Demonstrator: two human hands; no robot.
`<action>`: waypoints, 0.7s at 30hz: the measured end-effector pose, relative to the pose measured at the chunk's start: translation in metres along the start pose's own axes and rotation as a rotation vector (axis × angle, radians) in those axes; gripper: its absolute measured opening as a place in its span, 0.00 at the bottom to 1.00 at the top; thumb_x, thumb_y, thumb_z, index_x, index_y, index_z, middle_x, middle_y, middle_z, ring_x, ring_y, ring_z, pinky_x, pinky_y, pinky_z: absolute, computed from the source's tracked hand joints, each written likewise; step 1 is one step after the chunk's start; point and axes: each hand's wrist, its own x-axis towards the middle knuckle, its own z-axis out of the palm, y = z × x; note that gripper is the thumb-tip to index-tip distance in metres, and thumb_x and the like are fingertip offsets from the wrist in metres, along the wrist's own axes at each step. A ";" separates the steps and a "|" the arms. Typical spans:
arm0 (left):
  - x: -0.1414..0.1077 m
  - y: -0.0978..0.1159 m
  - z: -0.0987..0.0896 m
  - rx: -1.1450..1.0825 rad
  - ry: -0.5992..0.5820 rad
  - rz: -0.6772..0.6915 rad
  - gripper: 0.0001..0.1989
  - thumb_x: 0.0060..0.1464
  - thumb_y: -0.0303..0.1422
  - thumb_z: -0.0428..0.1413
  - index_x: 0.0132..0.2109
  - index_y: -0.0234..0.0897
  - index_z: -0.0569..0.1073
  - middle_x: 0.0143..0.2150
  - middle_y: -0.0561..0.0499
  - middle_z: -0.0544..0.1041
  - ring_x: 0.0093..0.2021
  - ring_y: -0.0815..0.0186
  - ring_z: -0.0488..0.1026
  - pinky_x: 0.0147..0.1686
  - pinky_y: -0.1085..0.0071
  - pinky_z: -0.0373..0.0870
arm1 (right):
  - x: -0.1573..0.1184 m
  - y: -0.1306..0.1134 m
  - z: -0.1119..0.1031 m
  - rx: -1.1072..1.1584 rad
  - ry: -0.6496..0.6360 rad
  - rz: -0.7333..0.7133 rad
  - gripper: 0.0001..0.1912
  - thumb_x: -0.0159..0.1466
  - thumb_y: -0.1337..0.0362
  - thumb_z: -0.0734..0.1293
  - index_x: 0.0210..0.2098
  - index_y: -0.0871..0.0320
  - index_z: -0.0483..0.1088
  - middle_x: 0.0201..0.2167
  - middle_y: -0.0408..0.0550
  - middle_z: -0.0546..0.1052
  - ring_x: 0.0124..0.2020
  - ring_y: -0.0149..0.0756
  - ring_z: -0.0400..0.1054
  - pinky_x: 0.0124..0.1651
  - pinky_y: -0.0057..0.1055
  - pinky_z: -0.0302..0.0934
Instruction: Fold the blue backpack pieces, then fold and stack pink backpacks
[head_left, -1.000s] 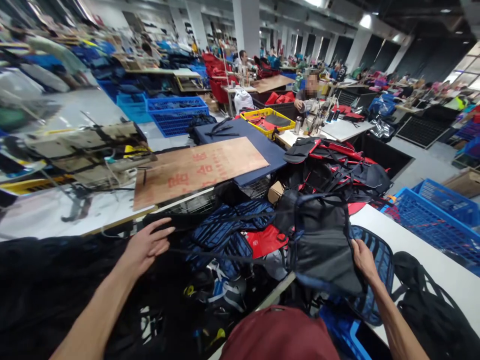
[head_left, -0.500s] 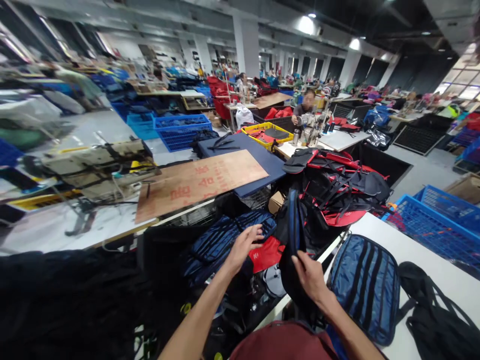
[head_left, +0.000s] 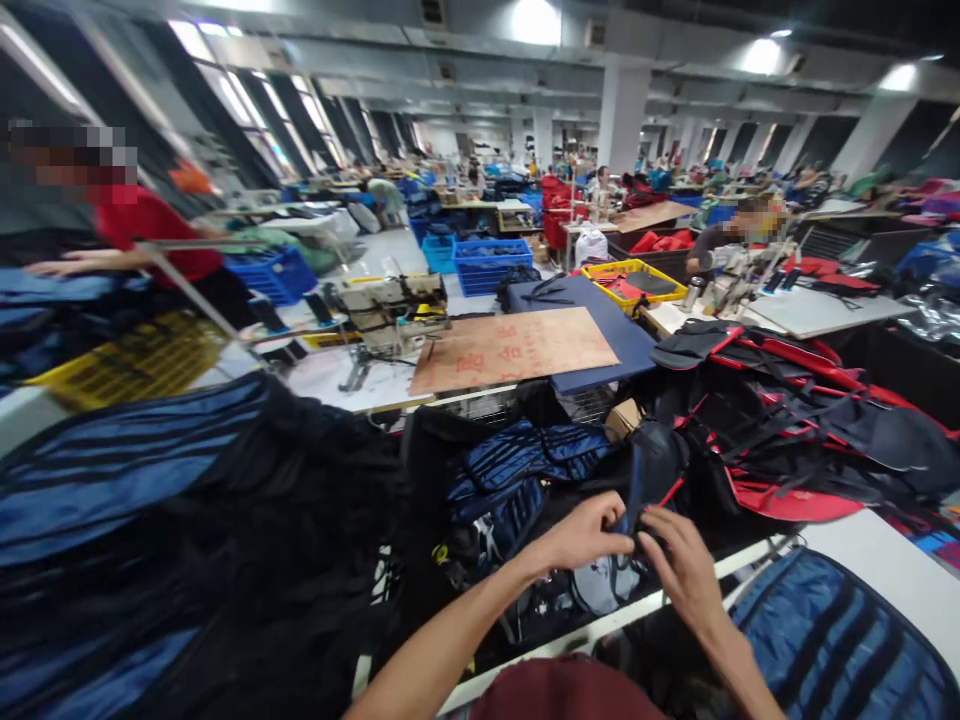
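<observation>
Both hands meet at the lower end of a black padded strap with a blue edge (head_left: 637, 465), which stands up in front of me. My left hand (head_left: 589, 535) is closed, thumb and fingers pinching at the strap's lower end. From the other side my right hand (head_left: 681, 565) grips the same end with bent fingers. Just beyond lies a blue-and-black striped bag piece (head_left: 536, 450). A similar blue striped panel (head_left: 840, 630) rests on the white table at the right, below my right forearm.
Red-and-black bag pieces (head_left: 780, 420) are heaped at the right. A large black-and-blue pile (head_left: 285, 490) fills the left. Ahead are a wooden board (head_left: 517, 345), a yellow crate (head_left: 634, 280) and a sewing machine (head_left: 394, 305). A person in red (head_left: 154, 230) works at far left; another (head_left: 731, 235) sits ahead.
My view has swung left, bringing the person in red into sight. My left hand, open before, has come to the strap and closed on it beside my right hand.
</observation>
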 end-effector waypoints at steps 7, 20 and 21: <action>-0.078 0.016 -0.037 0.315 -0.256 0.122 0.12 0.61 0.35 0.70 0.44 0.41 0.73 0.42 0.54 0.75 0.43 0.62 0.70 0.43 0.69 0.63 | 0.035 -0.002 -0.042 0.280 -0.682 0.122 0.26 0.73 0.35 0.68 0.41 0.52 0.81 0.39 0.47 0.82 0.43 0.44 0.76 0.48 0.36 0.72; -0.118 -0.031 -0.115 1.604 0.420 0.362 0.13 0.72 0.21 0.51 0.56 0.40 0.71 0.37 0.50 0.74 0.37 0.61 0.71 0.26 0.68 0.60 | 0.049 -0.022 -0.022 0.320 -0.504 0.215 0.24 0.69 0.38 0.71 0.40 0.55 0.78 0.37 0.46 0.80 0.38 0.39 0.74 0.42 0.31 0.69; -0.118 -0.034 -0.110 1.649 0.419 0.367 0.12 0.73 0.21 0.50 0.56 0.40 0.71 0.37 0.51 0.73 0.36 0.62 0.72 0.25 0.69 0.59 | 0.051 -0.016 -0.021 0.219 -0.404 0.148 0.24 0.71 0.38 0.69 0.41 0.54 0.79 0.37 0.46 0.81 0.37 0.39 0.75 0.41 0.31 0.69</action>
